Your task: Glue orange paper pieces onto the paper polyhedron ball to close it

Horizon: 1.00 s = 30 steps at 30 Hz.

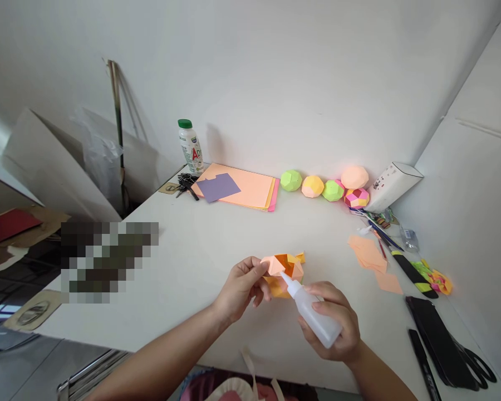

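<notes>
Near the front of the white table, my left hand (pixel 242 287) pinches the left side of a partly formed paper ball (pixel 279 285) in peach and orange. The ball is hollow, with an opening on top and a small yellow-orange flap sticking out at its right. My right hand (pixel 338 323) is wrapped round a white squeeze glue bottle (pixel 317 317), tilted with its narrow nozzle pointing up and left. The nozzle tip is at the peach edge by the opening; whether glue is coming out cannot be made out.
Finished paper balls (pixel 313 186) line the wall. Peach sheets (pixel 246 186) with a purple piece (pixel 219 187), keys (pixel 187 184) and a green-capped bottle (pixel 191 147) are at the back left. Peach cutouts (pixel 367 253), a cutter (pixel 413 273), a black case (pixel 438 342), scissors (pixel 476 365) and a marker (pixel 423 362) lie right.
</notes>
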### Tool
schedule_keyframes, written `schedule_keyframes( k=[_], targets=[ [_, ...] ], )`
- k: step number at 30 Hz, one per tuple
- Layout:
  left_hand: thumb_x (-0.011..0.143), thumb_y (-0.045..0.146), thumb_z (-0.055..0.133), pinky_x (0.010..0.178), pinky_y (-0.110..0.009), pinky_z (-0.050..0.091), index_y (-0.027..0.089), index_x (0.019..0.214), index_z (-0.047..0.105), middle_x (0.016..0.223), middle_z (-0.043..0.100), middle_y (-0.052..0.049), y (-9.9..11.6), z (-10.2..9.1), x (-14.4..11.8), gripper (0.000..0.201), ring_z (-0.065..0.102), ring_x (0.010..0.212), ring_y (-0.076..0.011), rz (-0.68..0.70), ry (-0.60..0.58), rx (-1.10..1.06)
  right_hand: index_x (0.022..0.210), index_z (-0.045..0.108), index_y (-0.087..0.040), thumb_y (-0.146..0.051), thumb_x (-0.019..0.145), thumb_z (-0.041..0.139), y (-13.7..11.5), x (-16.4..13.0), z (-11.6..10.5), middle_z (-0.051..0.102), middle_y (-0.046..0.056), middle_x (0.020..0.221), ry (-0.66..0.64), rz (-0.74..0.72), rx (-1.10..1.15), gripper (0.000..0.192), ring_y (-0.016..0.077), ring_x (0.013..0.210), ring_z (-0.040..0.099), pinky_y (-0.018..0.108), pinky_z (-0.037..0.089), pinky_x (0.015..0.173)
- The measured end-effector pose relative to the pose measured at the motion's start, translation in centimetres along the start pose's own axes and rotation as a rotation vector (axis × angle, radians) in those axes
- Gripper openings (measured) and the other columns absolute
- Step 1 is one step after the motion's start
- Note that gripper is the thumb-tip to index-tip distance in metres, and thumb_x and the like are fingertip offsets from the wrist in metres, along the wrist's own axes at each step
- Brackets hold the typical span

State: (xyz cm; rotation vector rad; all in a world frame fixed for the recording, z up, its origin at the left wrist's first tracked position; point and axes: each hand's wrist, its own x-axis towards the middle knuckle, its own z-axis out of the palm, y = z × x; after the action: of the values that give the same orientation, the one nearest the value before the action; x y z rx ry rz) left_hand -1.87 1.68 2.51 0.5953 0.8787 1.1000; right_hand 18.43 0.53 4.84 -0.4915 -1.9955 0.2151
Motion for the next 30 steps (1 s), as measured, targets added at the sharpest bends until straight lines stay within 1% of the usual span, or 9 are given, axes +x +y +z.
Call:
schedule_keyframes(
  k=[5,12,15,18,21,23,26,29,30],
  targets=[
    [0.068,0.05,0.077,0.027,-0.013,0.029,0.018,0.066,0.045,0.049,0.062,0.003,-0.1,0.0,0.0,0.045,0.054,0.033,-0.0078,-0.007,-0.008,-0.015,0.111,0.05,-0.02,-0.006,0.076,0.061,0.0,-0.1,0.3,0.062,0.013,0.1,-0.016,0.061,0.042,0.039,0.0246,0.084,0.066,0.043,0.059,0.069],
    [0.069,0.051,0.075,0.028,-0.013,0.029,0.018,0.065,0.047,0.043,0.061,0.001,0.1,0.2,0.0,0.044,0.053,0.033,-0.009,-0.027,-0.012,-0.004,0.112,0.05,-0.022,-0.01,0.078,0.063,-0.2,-0.3,0.4,0.063,0.013,0.102,-0.047,0.145,0.136,0.039,0.0255,0.089,0.066,0.043,0.059,0.073],
    [0.066,0.049,0.077,0.028,-0.013,0.027,0.018,0.062,0.045,0.044,0.061,0.002,0.2,0.2,0.1,0.045,0.052,0.033,-0.0083,-0.043,-0.008,-0.035,0.111,0.052,-0.022,-0.014,0.081,0.063,0.1,-0.5,0.1,0.063,0.012,0.103,0.015,0.235,0.242,0.033,0.0249,0.094,0.064,0.043,0.059,0.075],
    [0.065,0.048,0.077,0.028,-0.013,0.025,0.018,0.061,0.044,0.042,0.059,0.003,0.2,0.1,0.3,0.045,0.048,0.03,-0.0065,-0.065,-0.005,-0.056,0.109,0.054,-0.024,-0.02,0.085,0.062,1.2,-0.8,-0.4,0.062,0.011,0.103,0.124,0.389,0.365,0.026,0.0244,0.096,0.062,0.042,0.059,0.073],
    [0.063,0.047,0.078,0.028,-0.013,0.024,0.017,0.06,0.045,0.049,0.063,0.003,0.3,0.0,0.5,0.045,0.046,0.03,-0.0042,-0.079,-0.006,-0.08,0.106,0.053,-0.026,-0.027,0.086,0.062,2.8,-1.0,-1.1,0.061,0.008,0.106,0.218,0.546,0.514,0.022,0.0197,0.077,0.065,0.04,0.058,0.065],
    [0.063,0.046,0.078,0.028,-0.014,0.023,0.017,0.06,0.046,0.056,0.066,0.001,0.3,-0.1,0.5,0.044,0.045,0.03,-0.0032,-0.086,-0.012,-0.089,0.102,0.051,-0.026,-0.029,0.085,0.064,4.2,-0.9,-1.7,0.061,0.006,0.106,0.236,0.624,0.576,0.022,0.0176,0.069,0.066,0.041,0.056,0.064],
    [0.064,0.045,0.077,0.029,-0.015,0.023,0.017,0.06,0.046,0.058,0.067,0.0,0.4,-0.1,0.6,0.042,0.044,0.03,-0.0033,-0.093,-0.024,-0.084,0.087,0.043,-0.025,-0.027,0.078,0.071,6.4,-1.1,-2.7,0.06,0.004,0.102,0.237,0.728,0.467,0.03,0.0189,0.073,0.067,0.039,0.055,0.067],
    [0.064,0.044,0.077,0.029,-0.015,0.022,0.017,0.059,0.045,0.054,0.065,0.001,0.5,-0.1,0.6,0.042,0.045,0.031,-0.0041,-0.084,-0.033,-0.071,0.071,0.033,-0.023,-0.029,0.076,0.069,9.0,-1.7,-3.6,0.058,0.005,0.098,0.2,0.754,0.068,0.037,0.0204,0.084,0.064,0.035,0.051,0.069],
    [0.064,0.044,0.077,0.03,-0.015,0.022,0.018,0.059,0.045,0.053,0.064,0.001,0.5,-0.2,0.6,0.042,0.045,0.031,-0.0043,-0.078,-0.036,-0.066,0.067,0.032,-0.023,-0.028,0.074,0.069,9.8,-2.0,-3.8,0.057,0.005,0.096,0.192,0.752,-0.003,0.038,0.0208,0.086,0.061,0.036,0.049,0.072]
  ],
)
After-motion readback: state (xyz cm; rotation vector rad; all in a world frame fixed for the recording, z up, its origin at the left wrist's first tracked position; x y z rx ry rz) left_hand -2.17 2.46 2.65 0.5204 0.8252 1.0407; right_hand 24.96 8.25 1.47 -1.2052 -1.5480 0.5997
